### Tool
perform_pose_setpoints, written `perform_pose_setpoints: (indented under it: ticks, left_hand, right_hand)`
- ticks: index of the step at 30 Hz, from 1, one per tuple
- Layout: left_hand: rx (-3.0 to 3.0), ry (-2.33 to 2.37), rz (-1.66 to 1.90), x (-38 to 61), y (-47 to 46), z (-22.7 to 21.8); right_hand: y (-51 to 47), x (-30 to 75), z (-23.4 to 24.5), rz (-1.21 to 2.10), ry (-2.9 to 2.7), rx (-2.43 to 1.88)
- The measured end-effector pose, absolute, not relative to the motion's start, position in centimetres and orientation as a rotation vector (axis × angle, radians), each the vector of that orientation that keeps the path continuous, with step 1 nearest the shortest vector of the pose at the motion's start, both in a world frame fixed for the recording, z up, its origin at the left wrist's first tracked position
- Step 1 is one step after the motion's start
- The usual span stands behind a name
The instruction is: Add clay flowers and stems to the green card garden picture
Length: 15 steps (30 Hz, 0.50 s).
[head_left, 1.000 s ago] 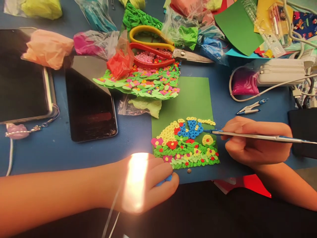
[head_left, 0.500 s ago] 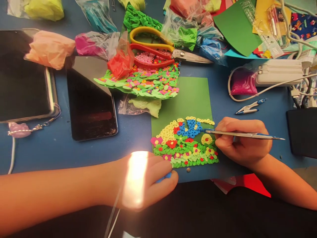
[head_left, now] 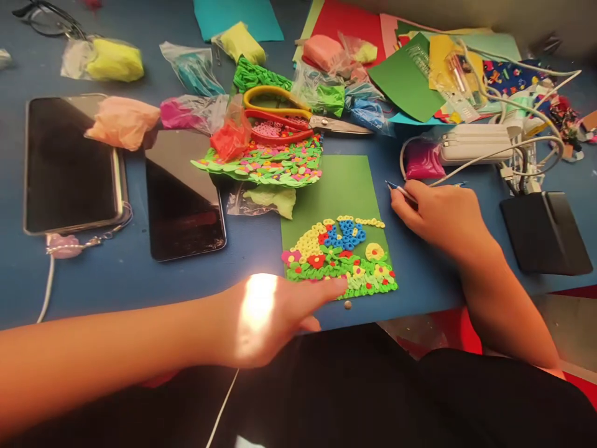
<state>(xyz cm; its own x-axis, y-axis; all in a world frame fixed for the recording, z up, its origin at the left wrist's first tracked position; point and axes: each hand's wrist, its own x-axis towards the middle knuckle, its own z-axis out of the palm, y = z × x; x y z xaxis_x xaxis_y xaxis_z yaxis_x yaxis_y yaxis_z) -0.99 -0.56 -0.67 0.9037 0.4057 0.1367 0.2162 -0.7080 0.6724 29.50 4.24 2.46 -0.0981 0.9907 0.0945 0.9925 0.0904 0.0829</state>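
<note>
A green card (head_left: 345, 186) lies on the blue table, its lower half covered with a picture of small coloured clay pieces (head_left: 340, 258). My left hand (head_left: 275, 314) rests at the table's front edge, fingers stretched toward the picture's lower left corner and touching it. My right hand (head_left: 443, 214) lies to the right of the card, closed on a thin blue-tipped tool (head_left: 396, 186) whose point sits on the table beside the card's right edge.
Two dark phones (head_left: 69, 165) (head_left: 184, 199) lie at left. Another clay picture (head_left: 265, 165), scissors (head_left: 298, 118) and several bags of coloured clay crowd the back. A white power bank (head_left: 476, 146) with cables and a black box (head_left: 543, 233) stand at right.
My right hand has pulled the tool off the picture and moved it up and right onto the table. My left hand's fingers have uncurled and stretched to the picture. The view has pulled back.
</note>
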Motion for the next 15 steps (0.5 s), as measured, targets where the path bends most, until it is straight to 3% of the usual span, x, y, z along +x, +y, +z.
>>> perform_pose_setpoints:
  ticks: [3, 6, 11, 15]
  left_hand:
    - [2.234, 0.481, 0.426, -1.0, -0.8, -0.5]
    - [2.236, 0.484, 0.446, -1.0, -1.0, 0.4]
    - [2.17, 0.458, 0.491, -0.9, -1.5, 1.5]
    - [2.11, 0.357, 0.497, -0.8, -1.8, 1.4]
  right_hand:
    - [3.1, 29.1, 2.9, -0.635, -2.459, -1.996]
    - [0.1, 27.4, 4.2, -0.887, -2.461, -1.462]
    - [-5.9, 21.2, 4.5, -0.519, -2.407, -0.816]
    - [-7.0, 18.9, 3.4, -0.459, -2.32, -0.812]
